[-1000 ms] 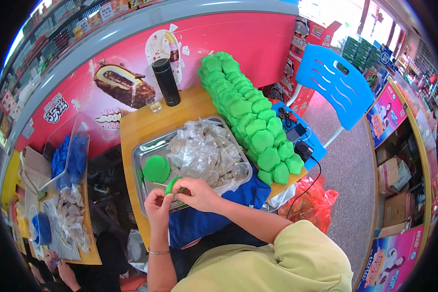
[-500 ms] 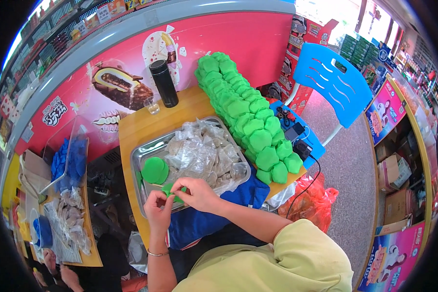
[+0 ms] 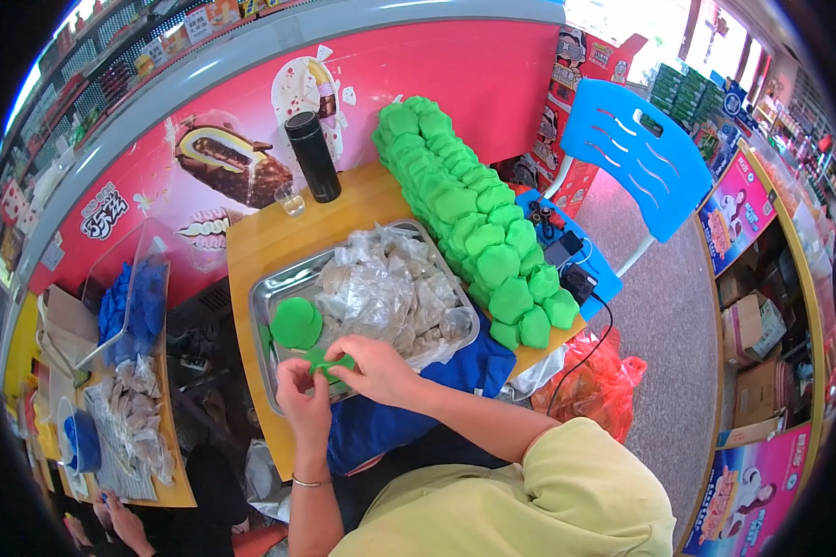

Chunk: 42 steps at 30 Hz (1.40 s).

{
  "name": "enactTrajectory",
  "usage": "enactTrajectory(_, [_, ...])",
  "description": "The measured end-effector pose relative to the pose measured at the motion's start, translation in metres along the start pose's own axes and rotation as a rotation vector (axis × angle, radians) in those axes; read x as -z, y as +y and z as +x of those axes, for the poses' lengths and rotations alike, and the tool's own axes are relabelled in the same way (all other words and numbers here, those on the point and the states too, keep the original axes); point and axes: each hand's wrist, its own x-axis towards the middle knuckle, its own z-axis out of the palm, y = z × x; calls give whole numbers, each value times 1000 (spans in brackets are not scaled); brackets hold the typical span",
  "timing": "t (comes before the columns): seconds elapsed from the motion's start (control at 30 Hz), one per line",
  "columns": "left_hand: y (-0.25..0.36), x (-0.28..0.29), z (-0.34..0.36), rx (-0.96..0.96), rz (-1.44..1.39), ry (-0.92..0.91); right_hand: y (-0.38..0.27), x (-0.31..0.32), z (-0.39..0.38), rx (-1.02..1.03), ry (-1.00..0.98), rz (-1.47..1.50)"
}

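Over the near-left corner of a metal tray (image 3: 259, 367), both hands pinch a small, soft green piece (image 3: 317, 356). My left hand (image 3: 303, 395) has thumb and fingers closed on its left side, a thin bracelet on the wrist. My right hand (image 3: 381, 371) comes from the right and grips the other side, its fingertips close to the left ones. Just beyond them in the tray lies a round, flat green piece (image 3: 296, 321). Crumpled clear plastic with greyish-brown contents (image 3: 362, 290) fills much of the tray. What the green pieces are made of I cannot tell.
A long heap of green pieces (image 3: 478, 232) runs along the table's right side. A black flask (image 3: 313, 160) and small glass (image 3: 292, 202) stand at the back. A blue chair (image 3: 633, 158) holds chargers and cables. At lower left, a co-worker's hand (image 3: 125, 524) is near another table.
My hands have shifted slightly, and the green piece between my fingers has changed shape. The co-worker's hands at lower left have moved, with something small and blue now at the fingers.
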Motion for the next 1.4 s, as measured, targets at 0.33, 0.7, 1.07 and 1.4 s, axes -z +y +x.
enactTrajectory(0.33, [1, -2, 1, 61, 135, 29, 3, -5, -4, 106, -70, -151])
enactTrajectory(0.7, [-3, -5, -5, 0, -73, 114, 3, -4, -4, 82, 42, -183])
enactTrajectory(1.07, [-8, -6, -11, 157, -239, 20, -2, 2, 0, 18, -67, -81])
enactTrajectory(1.4, [5, -3, -13, 329, -442, -60, 2, 9, 8, 159, -74, -97])
